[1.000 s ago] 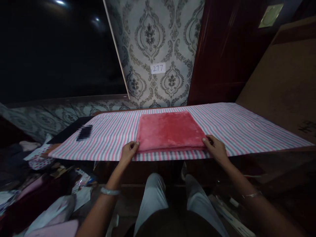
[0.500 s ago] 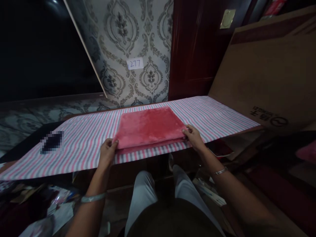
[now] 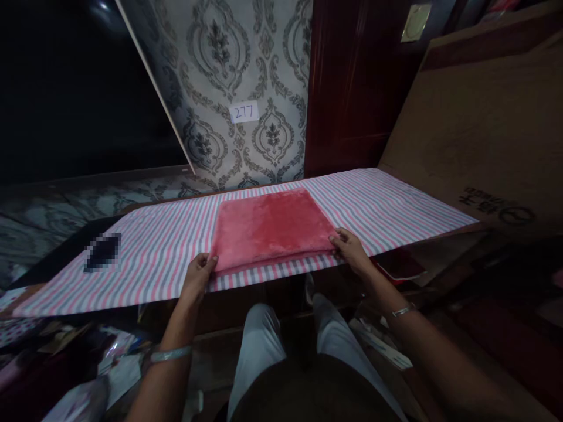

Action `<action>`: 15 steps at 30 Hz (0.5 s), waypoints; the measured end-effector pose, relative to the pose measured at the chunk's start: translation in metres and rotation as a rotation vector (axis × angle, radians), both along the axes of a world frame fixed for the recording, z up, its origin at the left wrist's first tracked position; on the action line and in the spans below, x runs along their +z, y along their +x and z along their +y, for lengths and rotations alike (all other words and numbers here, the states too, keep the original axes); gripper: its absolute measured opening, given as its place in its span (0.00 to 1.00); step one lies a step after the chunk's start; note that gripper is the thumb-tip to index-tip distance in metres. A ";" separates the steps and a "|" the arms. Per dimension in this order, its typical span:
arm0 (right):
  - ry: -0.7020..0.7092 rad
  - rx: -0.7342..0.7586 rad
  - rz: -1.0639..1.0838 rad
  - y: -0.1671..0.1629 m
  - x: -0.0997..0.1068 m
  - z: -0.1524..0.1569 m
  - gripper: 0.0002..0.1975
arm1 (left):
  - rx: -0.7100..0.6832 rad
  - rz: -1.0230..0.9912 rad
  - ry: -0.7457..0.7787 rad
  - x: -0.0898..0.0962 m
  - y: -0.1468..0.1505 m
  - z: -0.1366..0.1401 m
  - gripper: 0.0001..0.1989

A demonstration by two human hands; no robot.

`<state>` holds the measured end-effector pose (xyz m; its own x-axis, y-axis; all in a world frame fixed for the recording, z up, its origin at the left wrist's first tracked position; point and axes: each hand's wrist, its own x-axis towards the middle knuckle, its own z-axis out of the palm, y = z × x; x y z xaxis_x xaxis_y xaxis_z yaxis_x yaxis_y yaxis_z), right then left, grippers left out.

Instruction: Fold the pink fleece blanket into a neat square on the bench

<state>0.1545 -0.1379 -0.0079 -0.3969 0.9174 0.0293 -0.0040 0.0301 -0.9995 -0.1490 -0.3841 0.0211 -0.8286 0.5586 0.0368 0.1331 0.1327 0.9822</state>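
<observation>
A folded pink plush cloth [image 3: 272, 228] lies flat on a striped tablecloth [image 3: 153, 252], close to the table's front edge. My left hand [image 3: 200, 272] is closed at its near left corner, thumb on top. At the near right corner my right hand [image 3: 349, 246] pinches the edge between thumb and fingers. Along the front, the cloth's layers show as a thick fold. The fingertips under the corners are hidden.
A dark screen [image 3: 88, 88] stands at the back left. On the right leans a large cardboard box [image 3: 484, 129]. A blurred-out dark object [image 3: 102, 252] lies on the tablecloth's left part. Clutter [image 3: 114, 363] fills the floor at lower left.
The front edge of the pink cloth has come down a little, and less of the lower layer shows. Both hands stay at the corners. The view has shifted slightly.
</observation>
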 end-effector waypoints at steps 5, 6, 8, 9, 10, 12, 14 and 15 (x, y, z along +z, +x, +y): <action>0.216 0.003 -0.208 0.013 0.002 0.016 0.26 | 0.050 0.138 -0.105 0.006 -0.012 -0.006 0.30; 0.350 -0.049 -0.268 0.013 0.007 0.019 0.25 | 0.106 0.265 -0.131 0.011 -0.014 -0.003 0.30; 0.664 -0.147 -0.376 0.004 0.024 0.023 0.26 | 0.161 0.593 -0.168 0.023 -0.011 0.011 0.29; 0.808 -0.157 -0.423 -0.006 0.034 0.023 0.28 | 0.131 0.750 -0.192 0.031 -0.005 0.022 0.29; 0.926 -0.138 -0.470 -0.018 0.045 0.021 0.29 | 0.060 0.884 -0.222 0.038 0.003 0.035 0.28; 1.064 -0.043 -0.590 -0.048 0.064 0.013 0.30 | -0.084 1.029 -0.348 0.050 0.024 0.065 0.30; 1.102 0.029 -0.719 -0.077 0.073 0.001 0.31 | -0.172 1.123 -0.494 0.053 0.043 0.093 0.31; 1.097 0.063 -0.783 -0.088 0.072 -0.004 0.31 | -0.196 1.152 -0.560 0.050 0.050 0.103 0.32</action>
